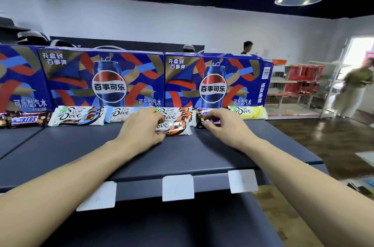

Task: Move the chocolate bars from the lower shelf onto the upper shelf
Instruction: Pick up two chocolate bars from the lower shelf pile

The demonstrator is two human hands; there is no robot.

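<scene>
On the dark upper shelf [85, 145], my left hand [141, 127] pinches the left end of a white-and-orange Dove bar [176, 128] lying flat. My right hand [224, 123] grips a dark Snickers bar [202, 120] at the row's right part. Behind them a row of bars lines the cola boxes: a Snickers bar [24, 120] at far left, a white Dove stack [79, 118], a pale-blue Dove bar [121, 114], an orange Dove stack [176, 114] and a yellow-green Dove bar [248, 112]. The lower shelf [162, 230] shows no bars.
Blue cola gift boxes [105, 78] stand along the back of the upper shelf. White price tags [178, 187] hang on its front edge. Two people [354, 88] stand in the aisle at right, near red-stocked racks [301, 82] and a wooden floor.
</scene>
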